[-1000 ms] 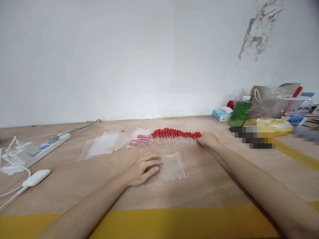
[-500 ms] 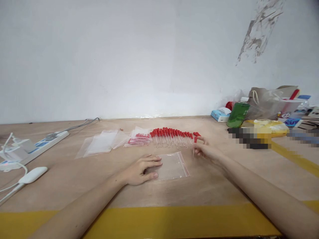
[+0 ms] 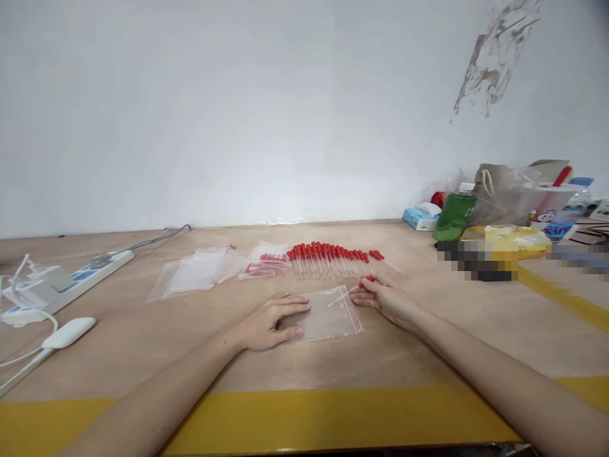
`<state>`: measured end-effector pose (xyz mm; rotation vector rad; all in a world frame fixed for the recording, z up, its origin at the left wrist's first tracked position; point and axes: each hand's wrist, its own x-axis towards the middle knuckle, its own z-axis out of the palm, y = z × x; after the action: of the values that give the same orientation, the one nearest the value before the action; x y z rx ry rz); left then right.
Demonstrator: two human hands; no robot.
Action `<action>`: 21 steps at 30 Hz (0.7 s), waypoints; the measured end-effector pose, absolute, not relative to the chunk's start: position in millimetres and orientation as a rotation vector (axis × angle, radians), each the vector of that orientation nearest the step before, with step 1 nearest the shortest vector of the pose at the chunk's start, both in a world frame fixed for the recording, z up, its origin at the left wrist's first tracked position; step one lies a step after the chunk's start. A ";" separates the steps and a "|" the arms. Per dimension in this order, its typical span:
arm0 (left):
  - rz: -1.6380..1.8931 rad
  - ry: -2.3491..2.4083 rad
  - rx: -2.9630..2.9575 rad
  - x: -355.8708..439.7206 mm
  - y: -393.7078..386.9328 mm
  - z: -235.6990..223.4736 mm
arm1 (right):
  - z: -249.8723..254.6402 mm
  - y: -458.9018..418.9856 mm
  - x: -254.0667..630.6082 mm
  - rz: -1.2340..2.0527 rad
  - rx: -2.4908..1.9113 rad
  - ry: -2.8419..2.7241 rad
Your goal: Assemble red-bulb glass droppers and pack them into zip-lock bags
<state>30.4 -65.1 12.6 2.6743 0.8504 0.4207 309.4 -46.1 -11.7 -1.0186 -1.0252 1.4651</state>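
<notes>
My left hand (image 3: 272, 322) lies flat with fingers apart, its fingertips and thumb on the left end of a clear zip bag (image 3: 328, 324). My right hand (image 3: 387, 299) pinches a dropper (image 3: 366, 279) by its red bulb. The dropper's thin clear tube points left and down over the bag's zip edge; whether the tip is inside the bag I cannot tell. Beyond the bag lies a row of red-bulbed droppers (image 3: 328, 252), with several small droppers set slightly apart at its right end.
Left of the row are filled bags (image 3: 266, 266) and a stack of flat bags (image 3: 200, 270). A power strip (image 3: 80, 279) with white cables lies at the left. On the right stand a tissue pack (image 3: 421, 219), a green bottle (image 3: 455, 216) and a yellow package (image 3: 518, 241).
My right hand has moved left and nearer, from the right end of the row to the bag's zip edge, carrying the dropper. My left hand stays on the bag.
</notes>
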 end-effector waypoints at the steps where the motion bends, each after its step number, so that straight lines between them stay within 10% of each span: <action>1: 0.431 0.855 2.669 30.3 -65.4 12.6 | -11.1 -46.5 312.0 1.506 -1.010 -1.085; 21: 0.446 0.848 2.647 45.6 -69.7 12.2 | -18.7 -49.2 301.3 1.114 -1.069 -1.924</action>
<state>45.6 -69.7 12.2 2.6468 0.8480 0.4457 301.3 -49.2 -18.7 -1.0689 -1.9241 1.1136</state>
